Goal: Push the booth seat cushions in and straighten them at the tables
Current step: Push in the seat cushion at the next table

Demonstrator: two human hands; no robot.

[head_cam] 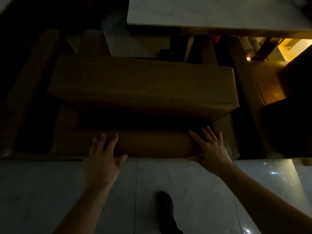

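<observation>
In dim light a tan seat cushion (141,81) lies on the booth seat, its near edge raised above a dark gap. Below it runs the padded front edge of the booth base (152,144). My left hand (104,156) rests flat on that front edge, fingers spread, thumb over the lower rim. My right hand (211,147) lies flat on the same edge near its right corner, fingers spread toward the cushion. Neither hand holds anything.
A pale table top (211,12) overhangs the far side. Another tan seat (265,81) stands to the right, lit by warm light. Padded backrest pieces (32,85) lie at the left. Glossy tiled floor (50,191) is under me, with my dark shoe (166,206).
</observation>
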